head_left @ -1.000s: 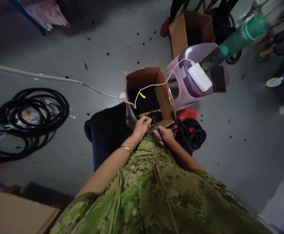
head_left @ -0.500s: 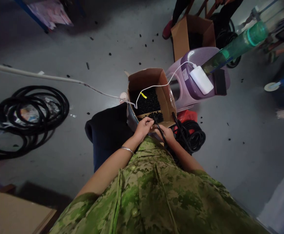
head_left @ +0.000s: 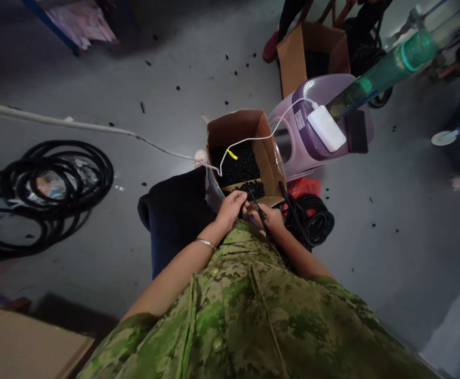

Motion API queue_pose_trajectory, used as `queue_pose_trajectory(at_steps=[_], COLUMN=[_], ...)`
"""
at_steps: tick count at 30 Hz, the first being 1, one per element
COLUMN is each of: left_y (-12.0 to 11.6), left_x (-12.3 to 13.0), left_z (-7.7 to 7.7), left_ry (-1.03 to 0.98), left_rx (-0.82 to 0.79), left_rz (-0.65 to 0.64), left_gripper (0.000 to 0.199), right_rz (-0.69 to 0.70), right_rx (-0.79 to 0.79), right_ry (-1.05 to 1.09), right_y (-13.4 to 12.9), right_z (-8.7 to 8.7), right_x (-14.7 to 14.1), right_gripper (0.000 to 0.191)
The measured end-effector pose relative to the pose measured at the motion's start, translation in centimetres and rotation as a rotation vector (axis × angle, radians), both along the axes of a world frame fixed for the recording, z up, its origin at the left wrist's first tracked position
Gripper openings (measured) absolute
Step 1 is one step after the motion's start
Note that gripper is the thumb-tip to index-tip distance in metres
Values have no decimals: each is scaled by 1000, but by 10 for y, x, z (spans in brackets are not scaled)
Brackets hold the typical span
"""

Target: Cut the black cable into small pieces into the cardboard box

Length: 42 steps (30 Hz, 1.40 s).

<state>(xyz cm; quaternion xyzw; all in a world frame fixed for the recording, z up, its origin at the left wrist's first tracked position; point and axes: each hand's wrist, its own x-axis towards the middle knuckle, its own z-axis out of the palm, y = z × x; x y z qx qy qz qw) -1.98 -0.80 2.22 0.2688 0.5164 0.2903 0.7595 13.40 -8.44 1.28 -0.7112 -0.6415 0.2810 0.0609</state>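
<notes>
My left hand (head_left: 232, 206) is closed in a pinch over the near edge of an open cardboard box (head_left: 274, 168). Whatever sits between its fingertips is too small to make out. Just to the right, my right hand (head_left: 271, 217) is wrapped round a slim black pointed tool (head_left: 260, 209), whose narrow tip points up toward the left fingers. Inside the box lie many small black pieces (head_left: 240, 166), with a cardboard strip (head_left: 240, 185) across them. A white cable (head_left: 249, 139) with a yellow tag (head_left: 232, 155) hangs over the box.
A purple stool (head_left: 301, 134) holds a white power bank (head_left: 326, 129), a dark phone (head_left: 356, 131) and a green bottle (head_left: 388, 73). Coiled black hose lies right (head_left: 316, 218) and left (head_left: 56, 179). Another cardboard box (head_left: 293, 58) stands near a person's shoe (head_left: 270, 48). Black bits dot the floor.
The black tool in my right hand has turned slightly and its narrow tip shows more clearly. My left hand has barely shifted.
</notes>
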Motion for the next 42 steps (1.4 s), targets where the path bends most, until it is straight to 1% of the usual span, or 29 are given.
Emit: queue_pose_trajectory(at_steps=[2, 4, 7, 8, 10, 12, 15, 17, 19, 20, 21, 22, 23, 25, 27, 28, 30, 31, 32, 35, 38, 42], left_y=[0, 1, 3, 4, 7, 11, 19, 25, 30, 32, 34, 34, 34, 31, 24, 20, 11, 7, 4, -2, -3, -5], left_x=[0, -1, -4, -4, -6, -8, -12, -14, -16, -17, -17, -18, -18, -16, -12, -9, -4, -1, 1, 4, 5, 6], left_z=[0, 0, 2, 3, 4, 5, 8, 13, 21, 24, 27, 30, 31, 30, 24, 21, 13, 10, 8, 4, 3, 2], left_ry=[-10, -20, -3, 17, 88, 222, 485, 607, 664, 676, 677, 667, 647, 580, 483, 427, 302, 252, 216, 169, 107, 99], left_rx=[-45, -86, -70, -28, 113, 301, 601, 743, 811, 828, 837, 836, 821, 719, 491, 344, 68, -10, -52, -72, -108, -67], left_rz=[31, 35, 24, 13, -41, -141, -323, -437, -531, -558, -562, -536, -479, -299, -127, -76, -47, -41, -30, 16, 13, 24], left_gripper=[24, 28, 32, 32, 29, 22, 10, 8, 7, 6, 5, 5, 9, 21, 26, 23, 15, 12, 10, 8, 14, 17], right_rz=[18, 37, 85, 112, 175, 237, 295, 324, 350, 361, 368, 369, 363, 320, 258, 230, 196, 187, 181, 170, 153, 108], right_rx=[20, 26, 7, -8, -47, -88, -120, -134, -149, -155, -160, -162, -161, -155, -155, -154, -150, -148, -148, -165, -181, -189], right_ry=[6, 0, -42, -68, -134, -196, -266, -296, -310, -312, -313, -312, -312, -314, -309, -299, -272, -260, -251, -239, -230, -175], right_y=[0, 1, 3, 4, 6, 8, 12, 16, 20, 22, 23, 24, 24, 22, 19, 17, 15, 14, 14, 15, 15, 15], right_z=[2, 5, 15, 18, 26, 33, 44, 51, 58, 60, 62, 62, 62, 58, 52, 49, 44, 42, 42, 42, 42, 38], right_x=[2, 3, 7, 9, 12, 15, 16, 14, 11, 9, 9, 8, 8, 11, 14, 15, 16, 15, 14, 10, 6, 5], right_gripper=[36, 37, 39, 39, 41, 43, 45, 46, 46, 46, 46, 46, 45, 44, 43, 42, 40, 39, 38, 37, 37, 39])
